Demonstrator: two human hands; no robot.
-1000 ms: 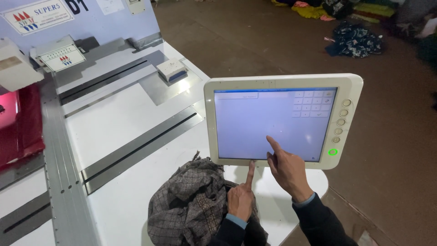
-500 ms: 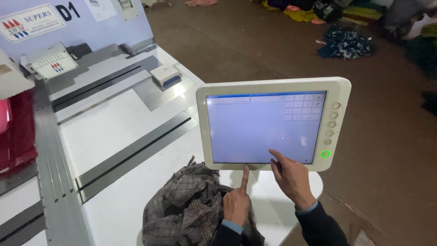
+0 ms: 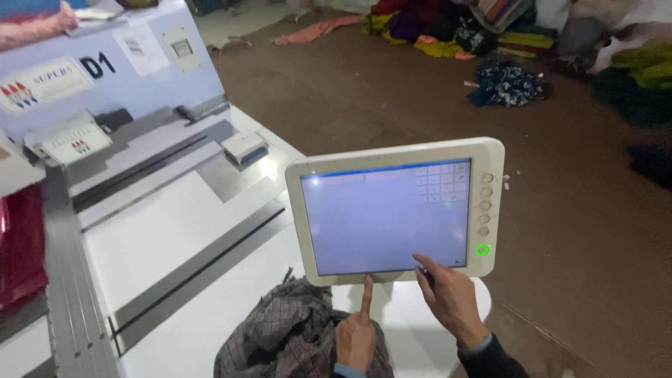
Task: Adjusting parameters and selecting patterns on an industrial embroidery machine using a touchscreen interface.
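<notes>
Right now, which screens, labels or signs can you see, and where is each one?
Touch screen: centre, pale frame, bluish display, green light; right hand touches it.
Long label: upper left on the blue machine panel, white with red and blue marks.
Small sticker: same panel, white rectangle.

Bare brown floor fills most of the room, pretty dusty looking. Heaps of colourful clothes are piled along the far edge, and a dark patterned bundle lies by itself nearby. Light is dim, with glare on the white machine surface at left.
</notes>
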